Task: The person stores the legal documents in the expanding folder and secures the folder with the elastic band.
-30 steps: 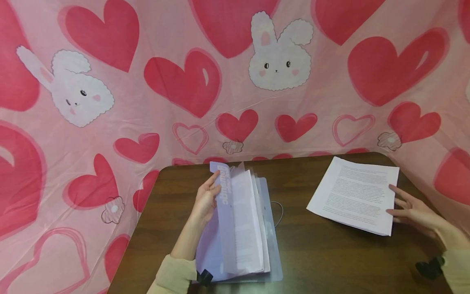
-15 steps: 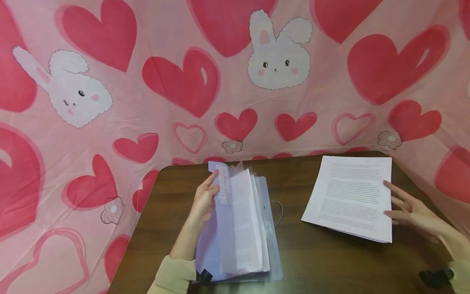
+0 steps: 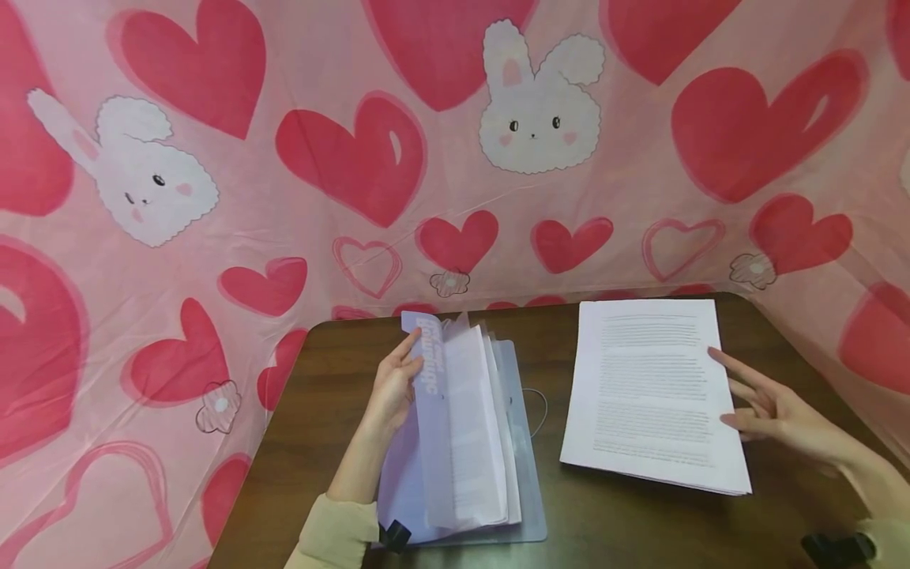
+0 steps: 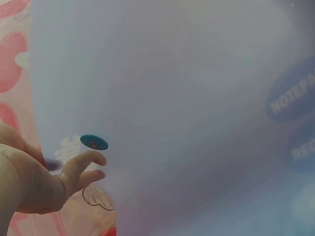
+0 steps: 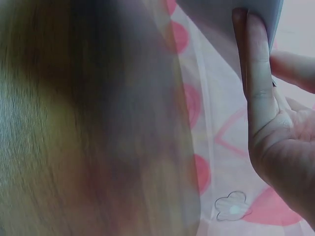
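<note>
A translucent purple document folder (image 3: 529, 490) lies on the table with white papers (image 3: 479, 442) inside. My left hand (image 3: 392, 387) pinches the upper left edge of its raised cover (image 3: 435, 442), which carries pale lettering. In the left wrist view a round teal button (image 4: 94, 142) sits on that cover beside the fingertips. Over on the right, my right hand (image 3: 771, 415) grips a stack of printed sheets (image 3: 650, 387) by its right edge, thumb on top and other fingers underneath. The right wrist view shows fingers (image 5: 258, 69) against the stack's underside (image 5: 211, 22), above the table.
The dark wooden table (image 3: 320, 411) ends at a pink cloth (image 3: 306, 197) printed with hearts and rabbits. A thin elastic loop (image 3: 546, 411) sticks out from the folder's right side. Black wrist straps (image 3: 395, 537) sit at both sleeves.
The stack of printed sheets has moved left with my right hand, toward the folder, and turned more upright in view. My left hand keeps its hold on the cover almost unmoved.
</note>
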`<state>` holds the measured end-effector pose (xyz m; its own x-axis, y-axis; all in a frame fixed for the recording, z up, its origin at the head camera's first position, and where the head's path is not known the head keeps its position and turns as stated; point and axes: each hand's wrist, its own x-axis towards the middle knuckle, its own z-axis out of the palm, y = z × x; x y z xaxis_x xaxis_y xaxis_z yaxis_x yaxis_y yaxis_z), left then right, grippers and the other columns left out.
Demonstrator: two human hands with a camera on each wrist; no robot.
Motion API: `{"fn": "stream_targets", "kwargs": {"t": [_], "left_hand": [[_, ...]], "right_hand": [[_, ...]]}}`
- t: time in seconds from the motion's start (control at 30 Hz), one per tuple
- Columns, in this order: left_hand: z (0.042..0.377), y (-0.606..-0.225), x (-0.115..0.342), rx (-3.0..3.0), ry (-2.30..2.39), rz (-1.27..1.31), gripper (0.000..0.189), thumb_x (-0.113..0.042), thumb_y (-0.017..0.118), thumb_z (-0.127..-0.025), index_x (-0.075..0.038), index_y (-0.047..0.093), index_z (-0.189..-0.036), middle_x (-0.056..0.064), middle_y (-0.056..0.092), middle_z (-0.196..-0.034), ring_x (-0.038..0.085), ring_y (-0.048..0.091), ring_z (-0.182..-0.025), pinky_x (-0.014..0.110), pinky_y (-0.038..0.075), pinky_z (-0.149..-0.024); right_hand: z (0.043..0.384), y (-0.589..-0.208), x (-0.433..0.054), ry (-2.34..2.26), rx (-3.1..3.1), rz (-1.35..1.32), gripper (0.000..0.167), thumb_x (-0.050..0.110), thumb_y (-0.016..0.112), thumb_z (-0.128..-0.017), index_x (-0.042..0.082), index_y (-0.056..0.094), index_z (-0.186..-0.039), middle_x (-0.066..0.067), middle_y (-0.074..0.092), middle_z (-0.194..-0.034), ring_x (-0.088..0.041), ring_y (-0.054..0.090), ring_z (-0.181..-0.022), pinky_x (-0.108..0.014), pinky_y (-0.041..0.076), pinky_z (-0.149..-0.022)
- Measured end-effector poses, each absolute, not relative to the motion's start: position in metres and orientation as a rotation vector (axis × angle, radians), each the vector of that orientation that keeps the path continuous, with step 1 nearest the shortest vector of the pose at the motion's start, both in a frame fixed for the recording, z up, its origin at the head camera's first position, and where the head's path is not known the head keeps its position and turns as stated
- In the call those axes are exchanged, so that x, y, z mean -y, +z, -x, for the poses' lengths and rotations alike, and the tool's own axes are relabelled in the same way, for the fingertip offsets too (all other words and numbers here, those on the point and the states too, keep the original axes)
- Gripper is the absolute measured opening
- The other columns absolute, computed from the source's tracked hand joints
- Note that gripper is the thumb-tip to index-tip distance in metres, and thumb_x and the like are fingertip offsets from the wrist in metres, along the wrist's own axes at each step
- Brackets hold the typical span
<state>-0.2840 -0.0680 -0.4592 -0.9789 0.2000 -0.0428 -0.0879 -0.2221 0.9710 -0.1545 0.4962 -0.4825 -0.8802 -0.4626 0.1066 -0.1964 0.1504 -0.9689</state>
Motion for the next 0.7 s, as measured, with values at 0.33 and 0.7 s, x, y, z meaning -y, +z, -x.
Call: {"fn": "stream_targets", "kwargs": {"t": [0.33,0.7], "left_hand": [[0.283,-0.457,0.068,-1.845,2.323,-0.122,0.061,0.002,0.046,-0.112,-0.006,0.036,-0.171,0.017,0.050,-0.157,0.000,0.030,-0.058,0.013,0.024,-0.049],[0.285,-0.459,0.069,-1.806,2.341,-0.161,0.061,0.003,0.043,-0.112,-0.003,0.032,-0.172,0.024,0.028,-0.179,-0.001,0.036,-0.062,0.013,0.026,-0.050]], "right_hand": [[0.146,-0.469,-0.487,-1.879,-2.075,0.717,0.099,-0.026,0.042,-0.103,0.019,-0.006,-0.178,0.025,0.052,-0.164,-0.014,0.077,-0.124,-0.035,0.068,-0.093],[0.143,-0.467,-0.473,-1.918,-1.888,0.765,0.096,-0.025,0.038,-0.104,0.015,-0.011,-0.176,0.015,0.051,-0.169,-0.021,0.074,-0.130,-0.045,0.067,-0.096]]}}
